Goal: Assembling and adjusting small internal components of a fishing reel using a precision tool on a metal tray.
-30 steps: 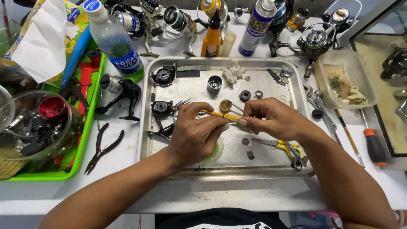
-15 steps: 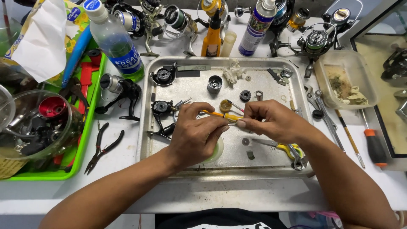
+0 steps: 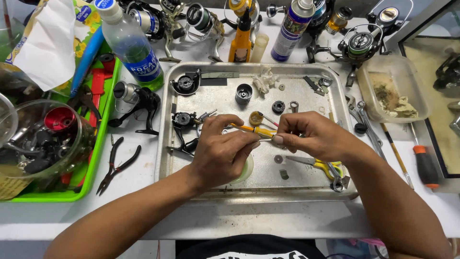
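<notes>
Over the tray (image 3: 306,84), I see my left hand (image 3: 221,152) and right hand (image 3: 311,136) meeting, fingertips pinched shut on a thin pin (image 3: 265,140) between them. A screwdriver (image 3: 251,128) lies just behind the pin, scissors (image 3: 318,164) beside my right hand.

Hands (image 3: 268,144) — barely any shift

A white bench (image 3: 143,216) carries a metal tray (image 3: 165,144) at its centre. At nine o'clock sits a green tray (image 3: 103,144), with black pliers (image 3: 115,163) and a black reel body (image 3: 139,103) between the two. At twelve o'clock stand a plastic bottle (image 3: 132,45), an orange oil bottle (image 3: 241,38) and a spray can (image 3: 292,29). At three o'clock lie a clear tub (image 3: 390,88), wrenches (image 3: 364,120) and an orange-handled screwdriver (image 3: 424,163)
</notes>
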